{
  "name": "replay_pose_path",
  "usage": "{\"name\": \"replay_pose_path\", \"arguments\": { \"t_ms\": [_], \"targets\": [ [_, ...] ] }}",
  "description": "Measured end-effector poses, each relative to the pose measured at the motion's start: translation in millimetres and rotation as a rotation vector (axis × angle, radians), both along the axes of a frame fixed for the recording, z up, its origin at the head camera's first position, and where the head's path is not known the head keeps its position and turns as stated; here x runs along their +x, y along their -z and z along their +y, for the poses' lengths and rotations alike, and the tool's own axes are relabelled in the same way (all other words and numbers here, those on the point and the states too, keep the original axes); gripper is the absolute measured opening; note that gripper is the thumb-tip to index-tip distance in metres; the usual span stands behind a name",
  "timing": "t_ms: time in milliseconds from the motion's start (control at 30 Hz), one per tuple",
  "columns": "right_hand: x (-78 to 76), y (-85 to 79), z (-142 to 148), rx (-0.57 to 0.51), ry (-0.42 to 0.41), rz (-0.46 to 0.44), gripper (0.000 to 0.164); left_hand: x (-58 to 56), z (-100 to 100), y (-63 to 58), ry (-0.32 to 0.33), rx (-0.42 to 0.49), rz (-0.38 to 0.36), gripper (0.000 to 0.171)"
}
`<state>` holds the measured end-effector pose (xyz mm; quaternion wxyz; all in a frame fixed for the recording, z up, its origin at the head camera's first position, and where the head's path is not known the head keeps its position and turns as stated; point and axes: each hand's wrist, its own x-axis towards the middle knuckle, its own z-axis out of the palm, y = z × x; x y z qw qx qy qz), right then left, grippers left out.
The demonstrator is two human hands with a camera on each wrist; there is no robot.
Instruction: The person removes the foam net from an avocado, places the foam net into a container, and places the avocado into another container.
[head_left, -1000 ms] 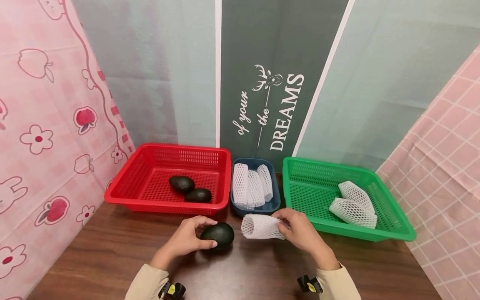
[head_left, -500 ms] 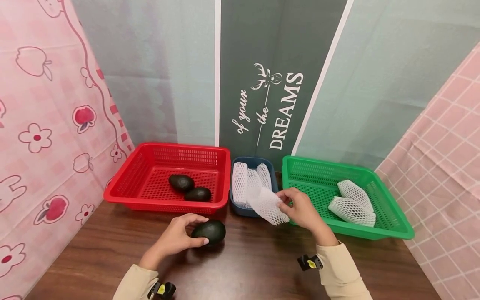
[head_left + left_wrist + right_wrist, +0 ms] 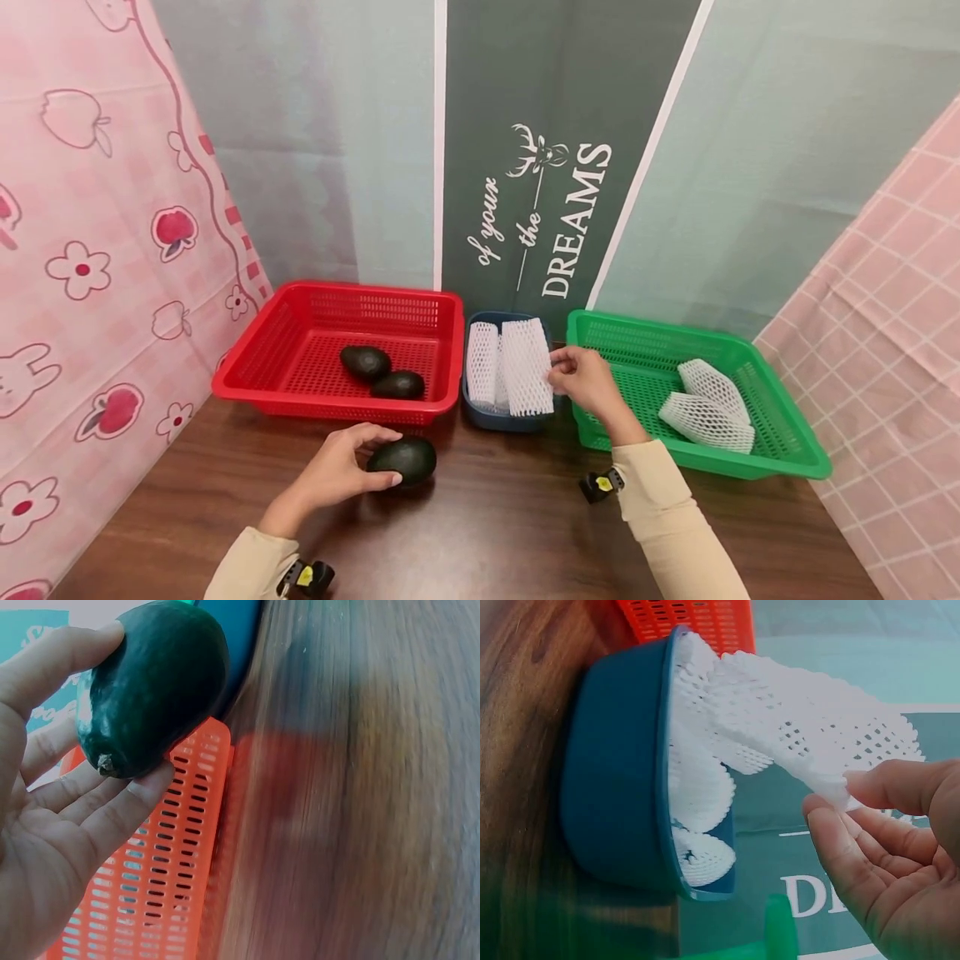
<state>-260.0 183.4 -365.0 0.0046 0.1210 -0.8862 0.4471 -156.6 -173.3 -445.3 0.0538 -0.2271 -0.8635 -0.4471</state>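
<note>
1. Avocado (image 3: 402, 461) first: it's in front of the blue bin (image 3: 619, 780) and to its left, your left grip (image 3: 330, 471) clamped round it. I'd go firm but gentle, since squeezing could bruise it.
2. The white foam net (image 3: 527, 367) is over the blue bin, with your right grip (image 3: 588, 387) pinched on its edge. I'd lift straight up; can't tell whether it's touching the other nets (image 3: 482, 364) in there, so watch for snags.
3. Imo pinching just one layer should make its mouth easier to spread.
4. Edges: red basket (image 3: 337, 407) left of the blue bin, green basket (image 3: 720, 465) right. Your right forearm crosses the green one's near corner in the head view, so pull toward yourself, not sideways.
5. Best working room looks like the bare counter (image 3: 480, 525) in front of the blue bin.
</note>
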Motion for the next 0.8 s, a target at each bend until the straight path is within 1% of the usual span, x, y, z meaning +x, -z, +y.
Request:
{"name": "replay_pose_path", "arguments": {
  "t_ms": [167, 233, 333, 433, 567, 800],
  "targets": [
    [-13.4, 4.1, -8, 0.017, 0.022, -0.022, 0.026, 2.1, -7, -1.0, -0.015, -0.015, 0.002, 0.045],
    [-20.4, 8.0, -11, 0.070, 0.033, -0.037, 0.031, 3.6, -9, -1.7, -0.021, -0.013, -0.005, 0.045],
    [-26.1, 12.4, -13, 0.179, 0.029, -0.020, 0.040, 5.0, -12, -2.0, -0.023, -0.008, -0.018, 0.045],
    [-26.0, 13.8, -13, 0.246, 0.034, 0.007, 0.044, 5.6, -13, -1.6, -0.025, -0.007, -0.021, 0.046],
    [-24.8, 12.9, -12, 0.251, 0.042, 0.029, 0.042, 5.4, -14, -1.4, -0.028, -0.007, -0.011, 0.046],
    [-21.1, 9.3, -13, 0.281, 0.019, 0.054, 0.039, 4.4, -12, -1.1, -0.028, -0.004, -0.024, 0.045]
  ]
}}
